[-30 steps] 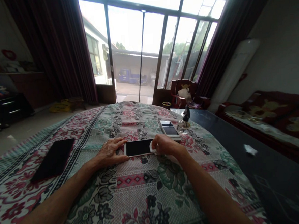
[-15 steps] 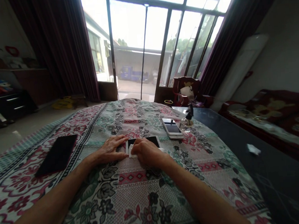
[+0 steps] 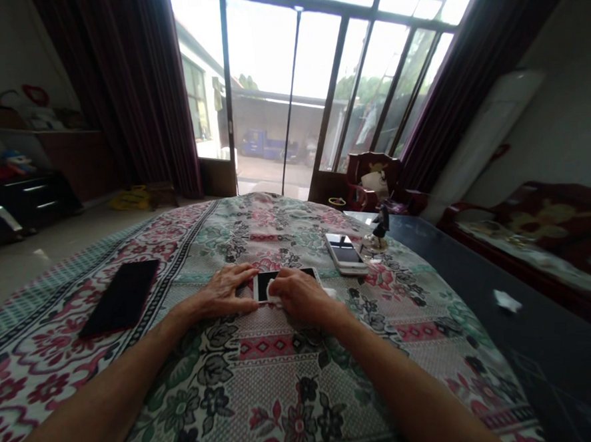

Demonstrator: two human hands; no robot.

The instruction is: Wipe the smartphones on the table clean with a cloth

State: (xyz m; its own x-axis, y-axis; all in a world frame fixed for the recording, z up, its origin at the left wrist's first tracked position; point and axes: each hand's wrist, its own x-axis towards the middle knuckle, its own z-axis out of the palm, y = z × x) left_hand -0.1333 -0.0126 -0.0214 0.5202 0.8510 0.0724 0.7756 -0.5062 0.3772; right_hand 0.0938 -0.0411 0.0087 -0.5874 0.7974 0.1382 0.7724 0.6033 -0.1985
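A white-framed smartphone (image 3: pixel 262 284) with a dark screen lies sideways on the flowered tablecloth (image 3: pixel 280 382). At its left end is my left hand (image 3: pixel 222 293), thumb and fingers spread to the two corners, holding it in place. My right hand (image 3: pixel 303 295) presses a folded white tissue (image 3: pixel 272 290) against the screen, fingers pinched together. Part of the tissue sticks out to the right beneath that hand. The right part of the smartphone is mostly covered by my right hand.
A large black phone or tablet (image 3: pixel 121 297) lies to the left. Another white smartphone (image 3: pixel 346 252), raised on something pale, sits to the right beside a small dark figurine (image 3: pixel 380 222). A crumpled white tissue (image 3: pixel 507 301) rests on the dark tabletop (image 3: pixel 548 352).
My right hand has slid the tissue a little to the right along the screen, baring more of its left part. My left hand stays at the smartphone's left end. The whole view has shifted slightly.
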